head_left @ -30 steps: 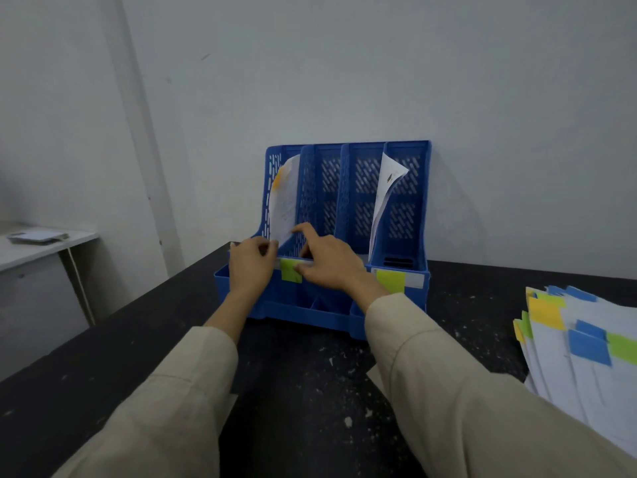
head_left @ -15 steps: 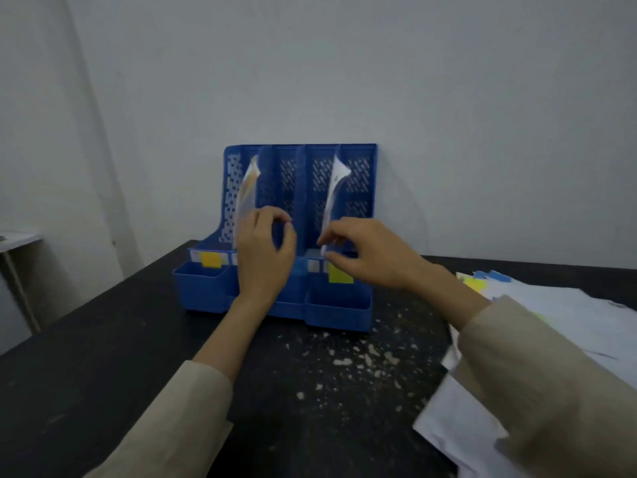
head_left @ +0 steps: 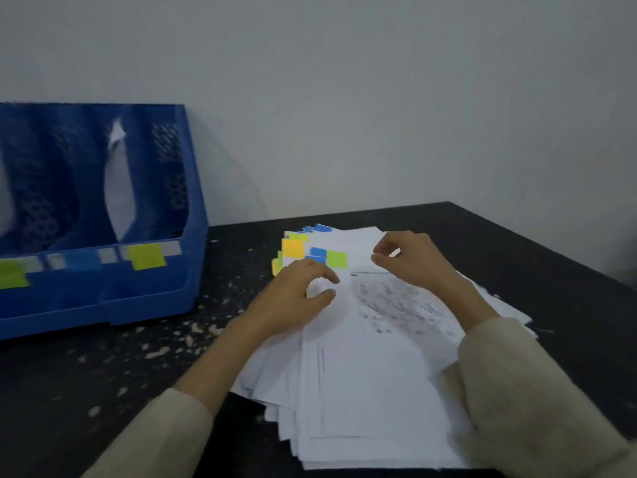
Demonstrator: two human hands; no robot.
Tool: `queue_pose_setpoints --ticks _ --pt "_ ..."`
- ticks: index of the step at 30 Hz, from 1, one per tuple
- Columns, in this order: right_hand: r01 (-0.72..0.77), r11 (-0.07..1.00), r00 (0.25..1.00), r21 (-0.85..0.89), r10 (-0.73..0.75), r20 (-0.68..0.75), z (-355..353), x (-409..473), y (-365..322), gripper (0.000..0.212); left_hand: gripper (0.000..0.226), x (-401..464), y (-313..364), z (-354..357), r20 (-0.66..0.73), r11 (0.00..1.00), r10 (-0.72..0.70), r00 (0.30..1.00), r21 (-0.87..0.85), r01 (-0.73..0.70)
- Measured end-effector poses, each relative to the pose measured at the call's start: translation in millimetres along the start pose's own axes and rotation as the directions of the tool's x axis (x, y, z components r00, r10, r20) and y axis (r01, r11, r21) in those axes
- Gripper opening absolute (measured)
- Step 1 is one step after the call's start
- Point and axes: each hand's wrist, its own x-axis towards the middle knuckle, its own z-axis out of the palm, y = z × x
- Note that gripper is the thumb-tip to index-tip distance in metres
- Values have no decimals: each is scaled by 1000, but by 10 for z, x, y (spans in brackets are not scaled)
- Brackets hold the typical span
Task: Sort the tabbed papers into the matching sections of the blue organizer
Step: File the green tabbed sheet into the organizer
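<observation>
The blue organizer (head_left: 151,298) stands at the left on the black table (head_left: 103,374). Its front rail carries a green label (head_left: 12,276), a blue label (head_left: 82,262) and a yellow-green label (head_left: 146,257). A white sheet (head_left: 119,188) stands in the rightmost section. The fanned stack of tabbed papers (head_left: 362,374) lies to the right, with yellow (head_left: 293,248), blue (head_left: 319,251) and green (head_left: 337,259) tabs at its far edge. My left hand (head_left: 296,294) rests on the stack near the tabs, fingers loosely curled. My right hand (head_left: 413,260) is over the stack's far edge, fingers loosely curled, holding nothing visible.
White flecks (head_left: 193,329) are scattered on the table between the organizer and the stack. A pale wall (head_left: 379,98) runs right behind the table. The table's right corner (head_left: 451,203) lies beyond the stack.
Both hands left the organizer and moved right onto the paper stack. The view swung right, so the organizer now sits at the left edge.
</observation>
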Motion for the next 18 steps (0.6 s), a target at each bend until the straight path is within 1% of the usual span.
queue_pose_setpoints --ticks 2,4,7,10,11,12,14,16,18 --pt "-171 968 980 -182 186 66 -87 -6 187 27 24 -40 -37 110 59 1000 19 998 -19 -18" --pt "-298 911 937 -286 337 96 -185 -43 285 40 34 -109 -83 158 97 1000 15 995 -23 -13" --pt "-409 866 888 -289 450 91 -310 -82 415 51 49 -168 -131 220 151 1000 -26 988 6 25" --pt "-499 843 837 -200 529 143 -356 -99 499 49 48 -180 -118 245 241 998 -62 968 36 55" --pt "-509 841 833 -185 535 142 -358 -95 523 50 49 -184 -111 251 276 997 -69 959 49 58" --pt "-510 843 841 -172 530 110 -353 -84 540 51 51 -187 -108 250 298 997 -70 952 62 53" --pt "-503 857 864 -114 503 -31 -351 -57 589 44 58 -189 -90 246 322 994 -71 944 101 41" --pt "-492 870 862 -39 480 -166 -349 -19 595 30 68 -194 -89 247 344 988 -95 934 151 45" --pt "-470 880 860 -67 440 -258 -345 -2 602 10 80 -201 -95 248 347 987 -99 933 155 47"
